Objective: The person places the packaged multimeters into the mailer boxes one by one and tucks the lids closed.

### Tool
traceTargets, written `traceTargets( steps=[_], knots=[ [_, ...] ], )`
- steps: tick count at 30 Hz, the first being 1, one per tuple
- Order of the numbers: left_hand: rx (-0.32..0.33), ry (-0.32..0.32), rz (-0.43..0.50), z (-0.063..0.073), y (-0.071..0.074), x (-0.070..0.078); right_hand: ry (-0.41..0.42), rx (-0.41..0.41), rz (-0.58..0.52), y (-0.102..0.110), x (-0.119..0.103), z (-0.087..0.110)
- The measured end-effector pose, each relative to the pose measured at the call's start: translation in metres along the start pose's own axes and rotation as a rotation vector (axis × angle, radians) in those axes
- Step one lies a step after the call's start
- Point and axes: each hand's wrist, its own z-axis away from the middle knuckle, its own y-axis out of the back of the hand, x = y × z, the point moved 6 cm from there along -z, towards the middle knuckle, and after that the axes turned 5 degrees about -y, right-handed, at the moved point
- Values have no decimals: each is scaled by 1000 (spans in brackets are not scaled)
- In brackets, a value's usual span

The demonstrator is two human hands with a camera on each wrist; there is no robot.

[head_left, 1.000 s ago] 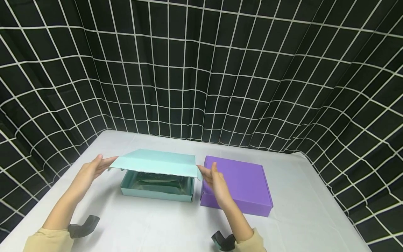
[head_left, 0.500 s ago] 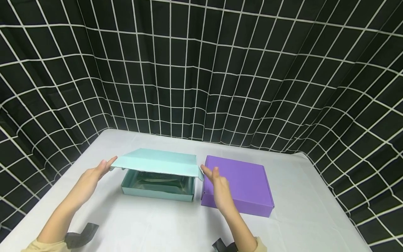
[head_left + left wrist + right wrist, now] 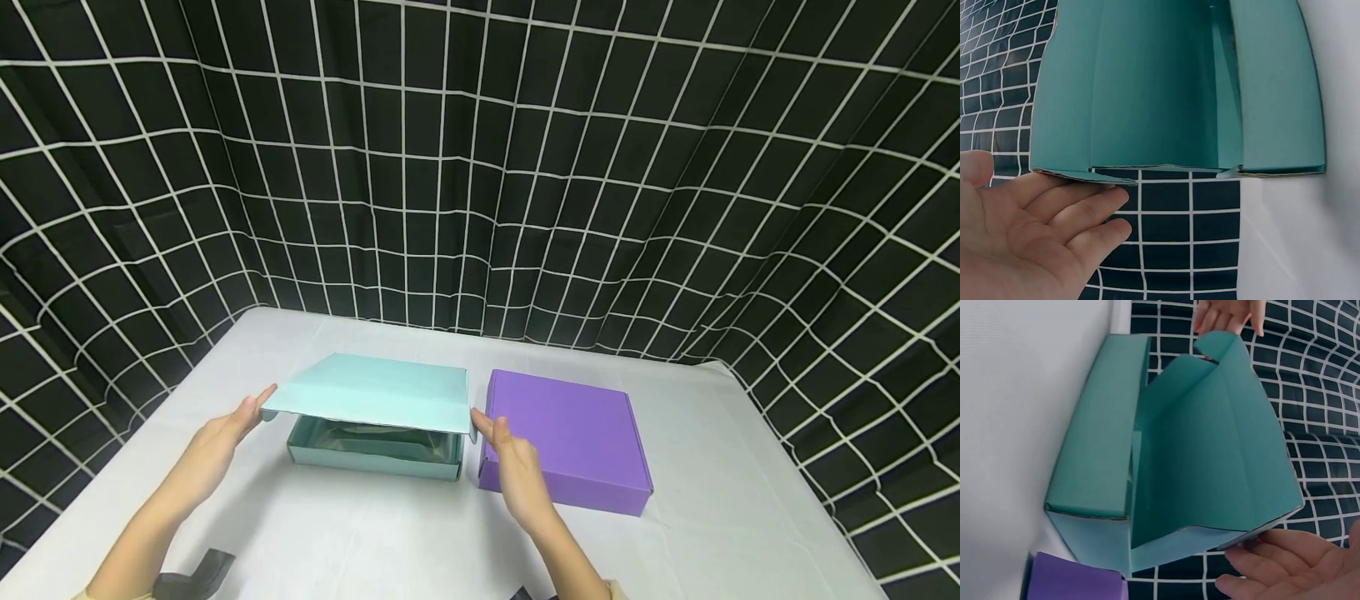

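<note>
A teal cardboard box [image 3: 375, 463] stands on the table with its hinged lid [image 3: 375, 392] tilted partway down over it. At the lid's left corner, my left hand [image 3: 213, 446] holds its fingers nearly straight against the side flap [image 3: 1085, 176]. On the opposite corner my right hand [image 3: 521, 475] touches the other flap [image 3: 1235, 537] with extended fingers. Neither hand curls round the cardboard. Through the front gap the box's inside shows dark, and a clear, film-like patch is visible there; the lid hides most of it.
Close to the teal box's right side lies a shut purple box [image 3: 573, 442], partly behind my right hand. A white cloth covers the table [image 3: 360, 542]. Black curtain with a white grid [image 3: 420, 183] rises around the back and sides.
The lid's front edge has come down, narrowing the gap over the box. Both hands have lowered with it, their fingers at the side flaps. The purple box has stayed put.
</note>
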Motion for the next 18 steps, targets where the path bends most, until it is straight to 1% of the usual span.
traceTargets(
  steps=[6,13,18],
  knots=[
    [-15,27,-31,7,-5,-7,-5,-15,20,-5,6,6],
    [-43,96,-60,16,-12,-15,6,-36,41,-10,13,14],
    [-69,126,-64,20,-17,-19,11,-48,75,-12,17,19]
  ],
)
